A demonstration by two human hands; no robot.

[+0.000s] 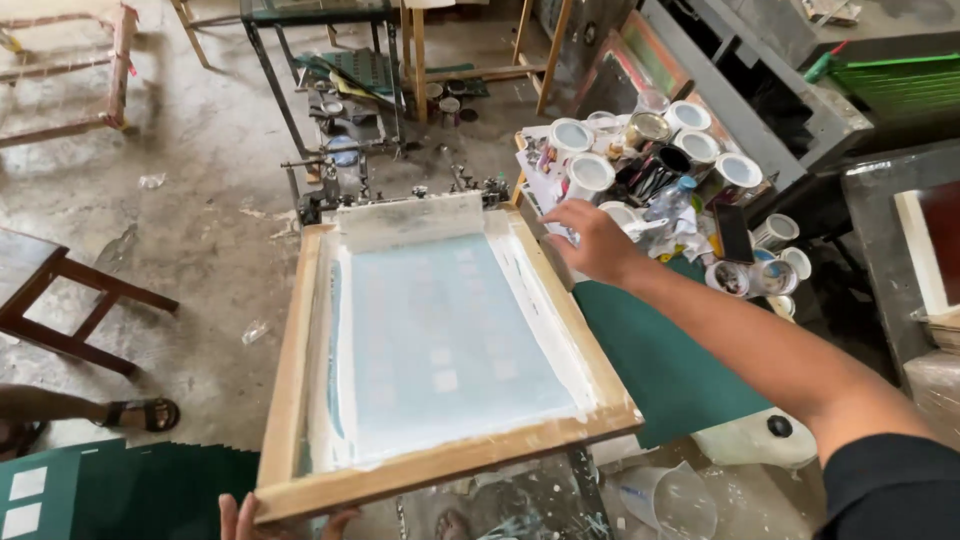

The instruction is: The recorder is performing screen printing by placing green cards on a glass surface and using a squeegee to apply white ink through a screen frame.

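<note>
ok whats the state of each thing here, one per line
screen frame: raised at the front edge, mesh smeared with pale ink
squeegee: resting at the far end of the frame
left hand: gripping the frame's near edge
right hand: reaching over the frame's right side toward the ink cups
ink cups: upright, uncovered

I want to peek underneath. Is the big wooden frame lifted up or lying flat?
Lifted: the wooden frame tilts up at its near edge, held by the left hand.

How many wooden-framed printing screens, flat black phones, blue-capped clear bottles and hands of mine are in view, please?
wooden-framed printing screen: 1
flat black phone: 1
blue-capped clear plastic bottle: 1
Hands: 2, the right hand and the left hand
Total: 5
</note>
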